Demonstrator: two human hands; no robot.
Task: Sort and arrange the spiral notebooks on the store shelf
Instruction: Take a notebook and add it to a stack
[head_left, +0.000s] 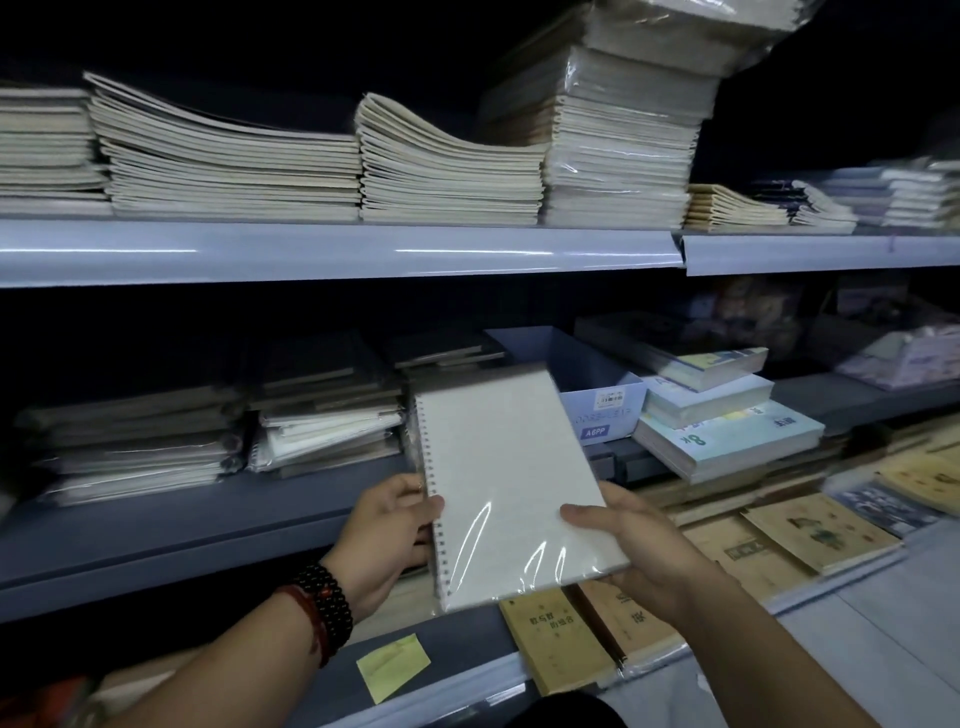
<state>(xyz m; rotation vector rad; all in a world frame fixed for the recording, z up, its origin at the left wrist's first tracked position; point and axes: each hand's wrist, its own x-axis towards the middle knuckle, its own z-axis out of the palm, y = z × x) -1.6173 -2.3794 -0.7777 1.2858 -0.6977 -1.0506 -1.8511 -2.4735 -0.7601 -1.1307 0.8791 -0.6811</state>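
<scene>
A white spiral notebook (506, 483) in clear plastic wrap is held in front of the middle shelf (156, 525), spiral edge to the left. My left hand (389, 525) grips its spiral side, thumb on the cover. My right hand (628, 545) holds the lower right corner, thumb on top and fingers beneath. Behind the notebook, stacks of wrapped spiral notebooks (322, 421) lie on the middle shelf; a further stack (135, 447) sits to the left.
The top shelf (337, 252) carries tall piles of thin exercise books (228, 166). A blue cardboard box (597, 400) and pale blue paper pads (727, 431) sit right of the notebooks. Brown booklets (815, 535) lie on the lowest shelf, with a yellow sticky note (392, 665).
</scene>
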